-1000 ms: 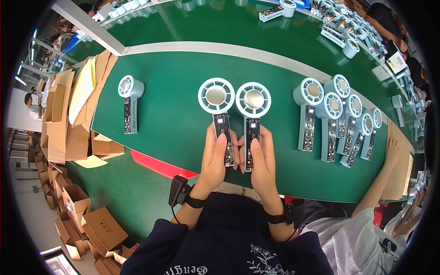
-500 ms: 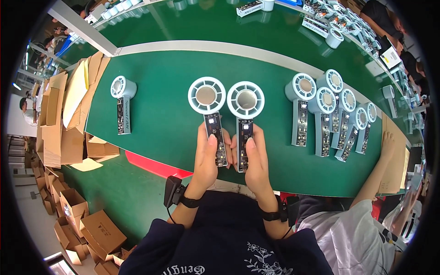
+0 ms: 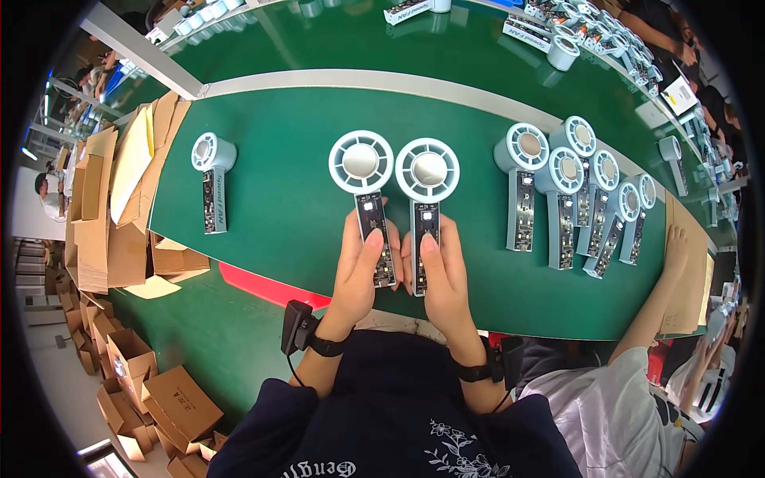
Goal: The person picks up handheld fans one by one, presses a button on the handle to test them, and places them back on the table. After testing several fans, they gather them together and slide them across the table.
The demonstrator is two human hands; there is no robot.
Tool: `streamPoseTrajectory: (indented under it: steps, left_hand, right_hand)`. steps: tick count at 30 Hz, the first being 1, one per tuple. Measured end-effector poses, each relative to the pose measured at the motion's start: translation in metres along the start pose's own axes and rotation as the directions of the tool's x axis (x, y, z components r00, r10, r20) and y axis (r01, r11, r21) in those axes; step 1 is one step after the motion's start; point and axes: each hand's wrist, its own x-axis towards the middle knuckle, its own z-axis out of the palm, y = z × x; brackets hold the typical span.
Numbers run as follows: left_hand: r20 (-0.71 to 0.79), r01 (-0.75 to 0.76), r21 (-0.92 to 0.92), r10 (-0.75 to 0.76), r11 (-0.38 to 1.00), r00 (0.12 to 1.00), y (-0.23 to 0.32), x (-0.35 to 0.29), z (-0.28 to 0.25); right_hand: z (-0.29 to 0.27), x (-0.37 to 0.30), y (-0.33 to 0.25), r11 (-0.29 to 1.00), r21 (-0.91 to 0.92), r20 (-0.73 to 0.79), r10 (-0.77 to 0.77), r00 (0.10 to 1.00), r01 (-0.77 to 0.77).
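My left hand (image 3: pixel 356 267) is wrapped round the handle of a light-blue handheld fan (image 3: pixel 361 162). Its thumb presses on the black circuit board along the open handle. In my right hand (image 3: pixel 446 269) is a second handheld fan (image 3: pixel 428 170) of the same kind, my thumb on its board too. Both fans stand side by side with their round heads pointing away from me, and a small white light shows on each board. The fingers behind the handles are partly hidden. A single fan (image 3: pixel 213 183) lies on the green table (image 3: pixel 279 159) to the left.
Several more fans (image 3: pixel 564 207) lie grouped on the right. A co-worker's arm (image 3: pixel 657 291) rests beside a cardboard sheet (image 3: pixel 685 263) there. Beyond the pale rail (image 3: pixel 343 78) is a green conveyor (image 3: pixel 358 40) carrying fans. Cardboard boxes (image 3: pixel 179 406) stand at the lower left.
Fans on the far conveyor have shifted to the left. My hands and the two held fans have moved only slightly; the left thumb sits a little differently on its board.
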Motion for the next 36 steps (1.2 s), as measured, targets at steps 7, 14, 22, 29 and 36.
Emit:
streamPoseTrajectory:
  steps: [7, 14, 22, 29, 36]
  left_hand:
    - [-0.030, -0.067, -0.058, 0.065, 0.996, 0.997, -0.001, -0.001, 0.000]
    - [-0.060, 0.012, -0.015, -0.013, 1.000, 0.998, 0.004, 0.004, 0.006]
    - [0.025, 0.297, 0.005, -0.297, 0.955, 0.955, 0.011, 0.020, 0.000]
    - [0.108, 0.357, 0.145, -0.373, 0.923, 0.921, 0.012, 0.043, 0.022]
    - [0.238, 0.326, 0.265, -0.389, 0.907, 0.890, -0.011, 0.083, 0.048]
  right_hand:
    - [0.003, 0.001, 0.002, 0.996, -0.064, -0.032, -0.069, 0.997, 0.067]
    - [-0.004, 0.002, -0.013, 0.999, -0.012, -0.001, 0.051, 0.999, -0.051]
    - [-0.073, -0.022, -0.076, 0.997, 0.025, -0.314, 0.071, 0.947, -0.066]
    - [-0.220, -0.044, -0.160, 0.893, -0.444, -0.619, -0.371, 0.692, 0.081]
    - [-0.323, -0.043, -0.166, 0.850, -0.487, -0.671, -0.218, 0.709, -0.200]
